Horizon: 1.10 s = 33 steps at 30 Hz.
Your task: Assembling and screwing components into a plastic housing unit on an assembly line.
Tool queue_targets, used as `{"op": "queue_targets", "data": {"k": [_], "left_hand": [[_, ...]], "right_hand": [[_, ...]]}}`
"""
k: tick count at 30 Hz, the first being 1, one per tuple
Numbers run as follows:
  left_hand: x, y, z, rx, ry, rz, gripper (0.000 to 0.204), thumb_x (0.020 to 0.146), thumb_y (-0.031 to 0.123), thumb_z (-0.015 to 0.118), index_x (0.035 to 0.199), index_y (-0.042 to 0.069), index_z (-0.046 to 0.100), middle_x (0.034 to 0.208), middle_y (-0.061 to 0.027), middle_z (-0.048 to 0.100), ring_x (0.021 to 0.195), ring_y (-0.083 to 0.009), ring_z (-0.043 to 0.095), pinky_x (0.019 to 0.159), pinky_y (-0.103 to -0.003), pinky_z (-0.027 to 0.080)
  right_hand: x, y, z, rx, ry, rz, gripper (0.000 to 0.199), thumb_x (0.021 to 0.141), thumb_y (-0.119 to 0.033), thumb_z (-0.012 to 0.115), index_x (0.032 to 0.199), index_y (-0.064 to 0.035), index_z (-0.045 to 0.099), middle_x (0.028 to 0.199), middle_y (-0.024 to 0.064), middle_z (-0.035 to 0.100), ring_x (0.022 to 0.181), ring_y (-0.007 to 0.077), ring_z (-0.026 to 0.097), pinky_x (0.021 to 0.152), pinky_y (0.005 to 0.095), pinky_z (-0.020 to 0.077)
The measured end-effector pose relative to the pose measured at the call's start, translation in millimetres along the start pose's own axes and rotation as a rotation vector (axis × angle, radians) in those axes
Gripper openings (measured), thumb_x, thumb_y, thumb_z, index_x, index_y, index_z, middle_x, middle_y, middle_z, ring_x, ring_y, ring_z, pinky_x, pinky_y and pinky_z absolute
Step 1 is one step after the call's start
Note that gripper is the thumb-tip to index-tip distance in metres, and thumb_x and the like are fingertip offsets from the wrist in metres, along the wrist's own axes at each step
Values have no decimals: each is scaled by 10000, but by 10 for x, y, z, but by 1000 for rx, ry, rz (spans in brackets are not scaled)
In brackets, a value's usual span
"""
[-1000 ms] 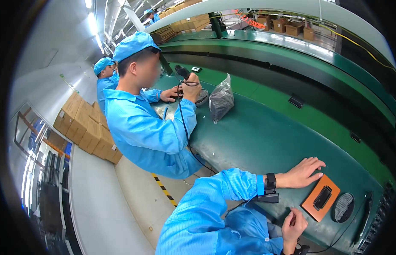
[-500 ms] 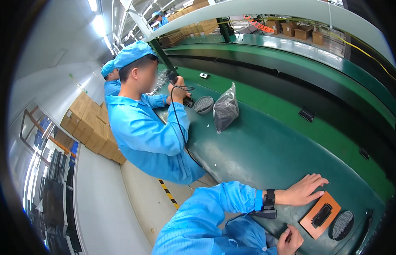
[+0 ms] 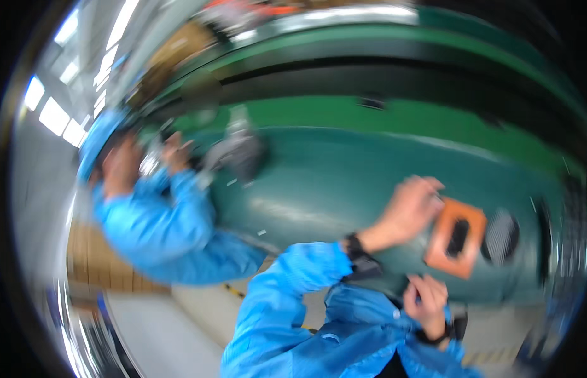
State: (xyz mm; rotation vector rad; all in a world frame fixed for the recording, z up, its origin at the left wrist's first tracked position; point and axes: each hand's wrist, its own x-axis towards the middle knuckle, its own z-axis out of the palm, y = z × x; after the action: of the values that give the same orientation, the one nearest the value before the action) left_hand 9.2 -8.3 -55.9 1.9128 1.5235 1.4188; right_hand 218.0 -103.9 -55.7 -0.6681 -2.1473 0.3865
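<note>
Your left grip [image 3: 412, 213] is a bare hand with bent fingers, over the dark green worktop [image 3: 331, 183], at the upper left corner of an orange rectangular plate [image 3: 440, 242]. Because of the blur, I cannot tell whether it holds something, or whether the fingertips touch the plate. Your right grip [image 3: 426, 298] has its fingers curled, near the front edge of the worktop, below the plate; whether it is closed on anything, I cannot tell. The plate lies on the worktop, and in its middle is a black elongated part [image 3: 457, 238]. Just beside the plate, on its right, lies a dark grey round disc [image 3: 501, 237]. Well apart, to the left, is a clear plastic bag with dark grey contents [image 3: 243, 151]. Beyond it, a co-worker in light blue cap and coat [image 3: 161, 227] has one hand raised.
</note>
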Motion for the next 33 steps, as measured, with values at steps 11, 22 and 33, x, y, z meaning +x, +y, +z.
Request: {"op": "queue_targets", "data": {"k": [11, 22, 33], "left_hand": [[99, -161, -112, 15, -116, -145, 369, 1160, 275, 461, 1397, 30, 603, 1211, -114, 697, 1136, -203, 642, 1025, -348, 486], [-28, 24, -135, 66, -133, -113, 464, 1161, 362, 446, 1411, -3, 588, 1300, -150, 699, 1221, -235, 643, 1075, -380, 476], [-188, 107, -45, -12, -83, -90, 372, 1141, 288, 518, 1384, 15, 585, 1287, -129, 692, 1229, -212, 630, 1068, -346, 486]], "right_hand": [[-49, 71, 127, 237, 129, 127, 125, 880, -138, 660, 826, -35, 613, 733, 154, 673, 680, 380, 699, 621, 511, 562], [-187, -21, 331, 82, 309, 24, 143, 819, -184, 698, 817, -47, 658, 807, 114, 667, 853, 331, 685, 791, 452, 557], [-304, -253, 28, 77, 57, 9, 79, 871, -132, 697, 913, -75, 661, 899, 109, 606, 901, 301, 623, 809, 440, 474]]}}
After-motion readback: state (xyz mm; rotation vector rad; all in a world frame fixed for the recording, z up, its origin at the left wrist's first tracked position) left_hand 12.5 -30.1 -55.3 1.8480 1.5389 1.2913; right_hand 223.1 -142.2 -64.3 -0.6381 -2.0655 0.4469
